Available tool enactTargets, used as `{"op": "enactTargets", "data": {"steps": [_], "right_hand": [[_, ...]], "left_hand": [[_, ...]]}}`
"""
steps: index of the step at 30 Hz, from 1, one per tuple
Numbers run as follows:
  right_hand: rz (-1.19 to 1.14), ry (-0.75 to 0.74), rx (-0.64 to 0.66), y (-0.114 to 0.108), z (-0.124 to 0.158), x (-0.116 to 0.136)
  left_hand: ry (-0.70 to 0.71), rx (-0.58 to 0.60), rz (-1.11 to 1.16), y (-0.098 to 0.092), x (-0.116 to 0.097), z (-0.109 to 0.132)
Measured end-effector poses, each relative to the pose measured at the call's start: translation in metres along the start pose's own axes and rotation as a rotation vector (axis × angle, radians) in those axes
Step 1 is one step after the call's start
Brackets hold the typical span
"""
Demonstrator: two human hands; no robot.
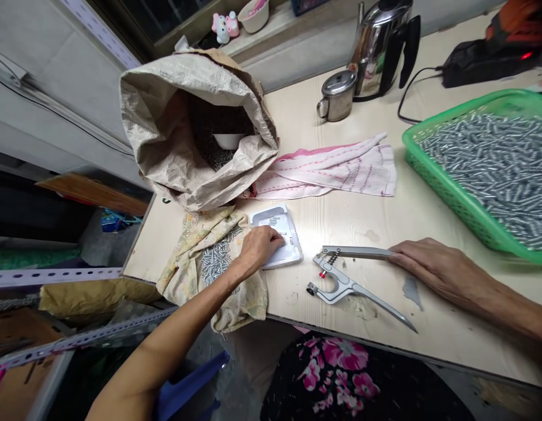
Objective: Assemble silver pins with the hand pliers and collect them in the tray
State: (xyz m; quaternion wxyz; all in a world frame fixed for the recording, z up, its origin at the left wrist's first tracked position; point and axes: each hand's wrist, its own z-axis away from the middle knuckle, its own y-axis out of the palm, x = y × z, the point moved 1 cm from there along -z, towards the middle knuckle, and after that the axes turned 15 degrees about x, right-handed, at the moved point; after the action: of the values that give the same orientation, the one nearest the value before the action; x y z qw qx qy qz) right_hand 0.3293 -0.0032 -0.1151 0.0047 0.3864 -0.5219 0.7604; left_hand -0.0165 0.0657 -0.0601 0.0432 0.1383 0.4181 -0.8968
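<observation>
My left hand [258, 245] is over a shallow white plastic tray [292, 248], its thumb and fingers pinched together. Whatever they hold is too small to make out. A few small metal pieces [275, 221] lie in the tray. Under my left forearm, a yellowish patterned cloth [176, 272] bears a heap of small shiny metal pins [216, 262]. My right hand [428, 263] has its fingers closed on the end of the upper handle of silver hand pliers [341, 286]. These have a spring and a red tip, and lie on the table with jaws and handles spread.
A large open sack [165, 146] of small dark pieces, with a white scoop [228, 141] inside, stands at the back left. A pink-white towel [336, 169] lies beside it. Behind are a lidded metal cup [338, 96] and a kettle [376, 52]; a green basket [455, 199] of metal pins stands right.
</observation>
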Motion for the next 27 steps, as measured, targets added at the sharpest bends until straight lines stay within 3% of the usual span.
{"op": "enactTargets", "data": {"steps": [9,15,21,24,27], "right_hand": [[0.101,-0.105,-0.093,0.011,0.003,-0.009],[0.086,-0.103,-0.086,0.013,0.003,-0.011],[0.067,-0.119,-0.075,0.006,0.000,-0.006],[0.063,-0.139,-0.025,0.002,-0.003,-0.002],[0.069,-0.161,0.007,0.000,-0.006,0.000]], "left_hand": [[0.009,-0.096,0.049,-0.020,0.017,0.005],[0.121,-0.056,-0.147,-0.004,0.010,0.010],[0.119,-0.014,-0.429,0.002,0.001,0.005],[0.168,-0.121,-0.369,-0.001,-0.003,0.017],[0.268,-0.247,-0.126,0.002,-0.013,0.046]]}}
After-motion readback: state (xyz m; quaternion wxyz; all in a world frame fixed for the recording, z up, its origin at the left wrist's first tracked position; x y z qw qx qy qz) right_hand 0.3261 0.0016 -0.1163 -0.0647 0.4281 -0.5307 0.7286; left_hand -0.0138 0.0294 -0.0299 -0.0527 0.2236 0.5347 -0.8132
